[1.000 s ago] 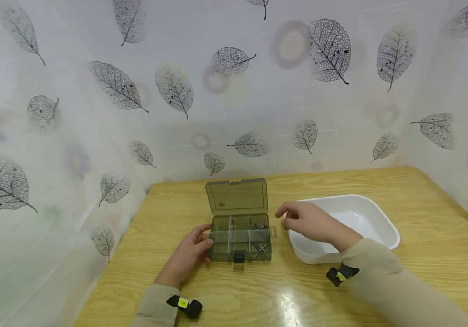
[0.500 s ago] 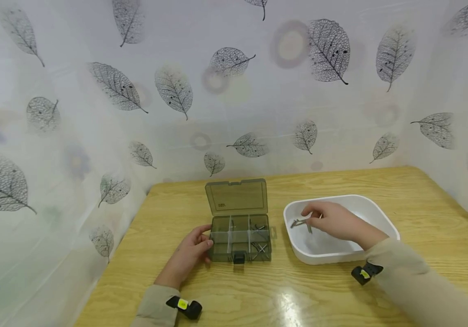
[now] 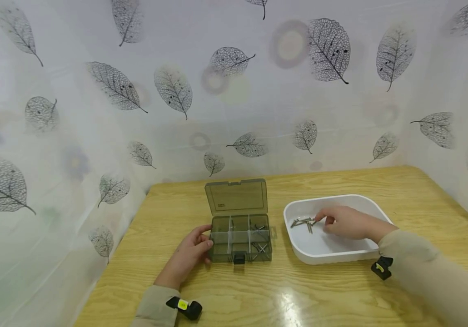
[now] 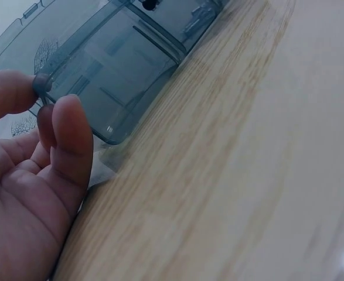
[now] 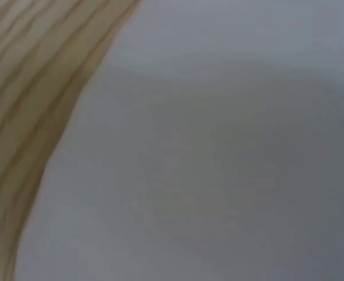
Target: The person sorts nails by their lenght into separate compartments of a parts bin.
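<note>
A smoky clear compartment box (image 3: 240, 247) stands on the table with its lid (image 3: 237, 197) raised. My left hand (image 3: 191, 250) grips the box's left side between thumb and fingers; the left wrist view shows thumb and finger at the box edge (image 4: 110, 132). Metal screws (image 3: 261, 247) lie in its right-hand compartments. To the right, my right hand (image 3: 346, 222) reaches into a white tray (image 3: 320, 258). Its index fingertip is right at a small group of screws (image 3: 309, 223), with the thumb apart from it. The right wrist view shows only the tray (image 5: 189, 175), blurred, without the hand.
Both things stand on a wooden table (image 3: 250, 299). A pale curtain with leaf prints (image 3: 242, 109) hangs behind the table and at its sides. A small clear tab (image 3: 273, 232) sticks out between box and tray.
My right hand has moved right from beside the box into the tray, then farther right along the screws, which now show. The left hand and box have stayed put.
</note>
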The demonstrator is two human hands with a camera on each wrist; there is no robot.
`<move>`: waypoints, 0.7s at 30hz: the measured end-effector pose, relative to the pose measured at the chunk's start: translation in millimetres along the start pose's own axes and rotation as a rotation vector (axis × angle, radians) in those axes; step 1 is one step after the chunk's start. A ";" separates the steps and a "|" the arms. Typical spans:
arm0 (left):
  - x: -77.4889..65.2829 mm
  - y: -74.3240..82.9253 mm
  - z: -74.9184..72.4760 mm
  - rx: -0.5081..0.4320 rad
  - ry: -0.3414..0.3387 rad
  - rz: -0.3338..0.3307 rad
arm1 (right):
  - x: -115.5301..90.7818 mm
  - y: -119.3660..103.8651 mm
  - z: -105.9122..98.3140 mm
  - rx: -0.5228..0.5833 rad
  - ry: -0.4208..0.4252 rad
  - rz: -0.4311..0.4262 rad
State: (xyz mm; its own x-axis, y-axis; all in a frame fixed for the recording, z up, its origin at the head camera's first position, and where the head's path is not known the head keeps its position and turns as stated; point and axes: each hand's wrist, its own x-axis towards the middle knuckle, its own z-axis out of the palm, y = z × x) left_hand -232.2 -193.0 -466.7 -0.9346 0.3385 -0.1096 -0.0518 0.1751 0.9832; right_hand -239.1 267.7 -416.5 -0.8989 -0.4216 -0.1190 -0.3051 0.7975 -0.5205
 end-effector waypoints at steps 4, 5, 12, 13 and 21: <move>-0.3 0.8 0.5 0.007 0.003 -0.006 | 0.2 4.4 -3.6 0.003 -0.045 0.006; -0.3 0.9 0.7 0.009 0.003 -0.005 | 0.3 5.0 -4.3 0.008 -0.055 0.008; 1.1 -2.1 1.0 0.000 -0.001 -0.006 | 2.4 8.2 -4.6 0.068 -0.092 0.008; 1.3 -2.5 1.0 0.000 -0.002 -0.006 | 2.9 9.2 -3.8 0.067 -0.090 0.008; 0.8 -0.9 1.5 -0.012 0.002 -0.014 | 7.6 16.0 5.9 0.038 -0.078 -0.006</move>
State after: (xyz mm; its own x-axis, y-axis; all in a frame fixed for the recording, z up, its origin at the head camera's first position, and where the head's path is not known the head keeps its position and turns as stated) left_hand -232.4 -191.5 -467.9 -0.9344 0.3344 -0.1230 -0.0691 0.1687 0.9832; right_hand -248.9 274.7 -430.7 -0.8692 -0.4602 -0.1808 -0.2973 0.7786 -0.5526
